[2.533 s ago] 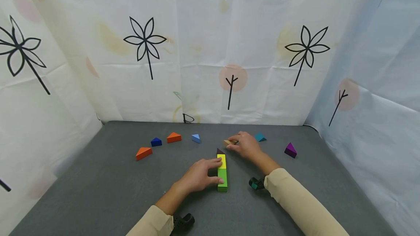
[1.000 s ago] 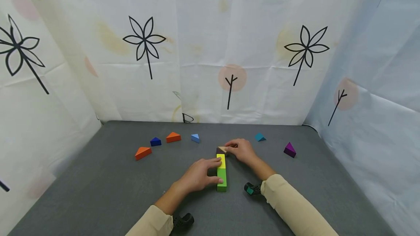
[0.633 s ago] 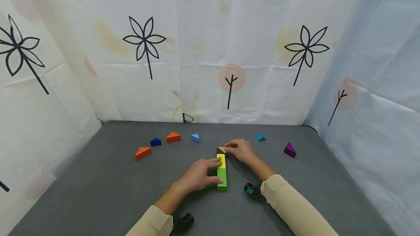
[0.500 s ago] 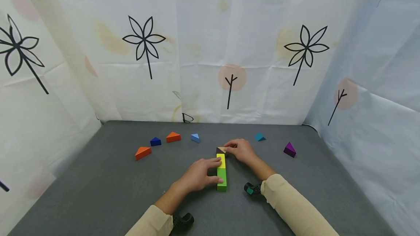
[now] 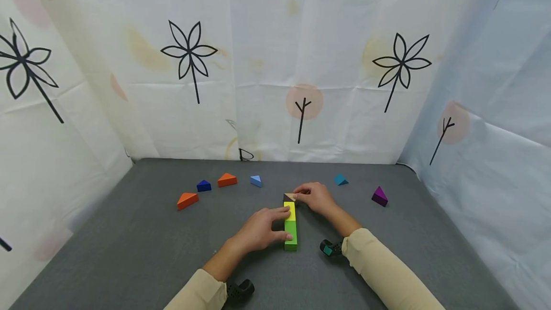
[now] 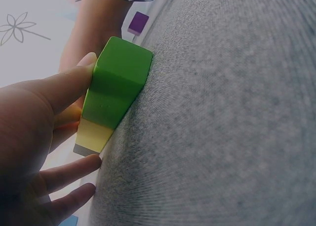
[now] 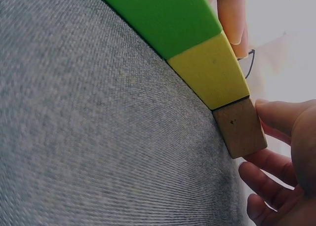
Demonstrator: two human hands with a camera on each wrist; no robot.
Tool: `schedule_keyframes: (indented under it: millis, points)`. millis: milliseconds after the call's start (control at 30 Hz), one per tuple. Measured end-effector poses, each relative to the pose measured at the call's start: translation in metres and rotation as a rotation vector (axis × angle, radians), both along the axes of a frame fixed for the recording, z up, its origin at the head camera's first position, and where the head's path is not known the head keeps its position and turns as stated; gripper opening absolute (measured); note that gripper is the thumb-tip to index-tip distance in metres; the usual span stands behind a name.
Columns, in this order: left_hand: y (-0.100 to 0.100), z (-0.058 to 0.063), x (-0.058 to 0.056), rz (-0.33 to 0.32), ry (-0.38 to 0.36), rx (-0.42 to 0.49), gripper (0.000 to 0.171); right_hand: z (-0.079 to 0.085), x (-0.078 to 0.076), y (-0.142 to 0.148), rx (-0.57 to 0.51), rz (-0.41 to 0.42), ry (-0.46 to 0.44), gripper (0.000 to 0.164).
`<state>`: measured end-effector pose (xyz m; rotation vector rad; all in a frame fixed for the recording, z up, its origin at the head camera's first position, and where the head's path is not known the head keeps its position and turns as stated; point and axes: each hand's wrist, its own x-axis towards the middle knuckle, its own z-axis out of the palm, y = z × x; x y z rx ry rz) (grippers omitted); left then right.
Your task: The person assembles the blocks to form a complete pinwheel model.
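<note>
A green block [image 5: 291, 236] and a yellow block [image 5: 290, 211] lie end to end on the grey table. Beyond them, a dark brown triangular block [image 5: 287, 198] meets the yellow one's far end. My left hand [image 5: 258, 229] rests on this row, thumb on the green block, fingertips on the yellow. With thumb and fingers my right hand [image 5: 317, 199] pinches a tan wooden triangular block [image 7: 240, 129], set against the dark triangle. In the left wrist view the green block [image 6: 121, 68] is nearest, and the tan block is hidden there.
Orange triangular blocks [image 5: 187, 201] [image 5: 227, 180], a dark blue one [image 5: 204, 185] and a light blue one [image 5: 256, 181] lie at the back left. A teal triangle [image 5: 341, 179] and a purple one [image 5: 380, 197] lie right. A patterned white cloth [image 5: 258, 123] walls the table's back and sides.
My right hand has brought the tan triangular block left and slightly nearer, against the dark triangle. Over the last second both hands have stayed almost still. The left hand keeps its place.
</note>
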<state>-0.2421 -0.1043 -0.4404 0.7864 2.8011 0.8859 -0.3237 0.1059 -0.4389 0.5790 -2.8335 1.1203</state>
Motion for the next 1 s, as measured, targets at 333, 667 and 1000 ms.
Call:
schedule_keyframes:
  millis: [333,667,1000]
  points:
    - [0.0,0.0,0.0,0.016,-0.012,-0.014,0.065,0.003,-0.004,0.002,-0.04,0.006,0.006,0.015]
    - [0.0,0.0,-0.001,0.022,-0.022,-0.01,0.064,0.019,-0.012,0.012,-0.033,-0.028,0.065,0.017]
    - [0.0,-0.002,-0.002,0.016,-0.021,-0.006,0.064,0.032,-0.024,0.029,0.04,-0.089,0.25,0.024]
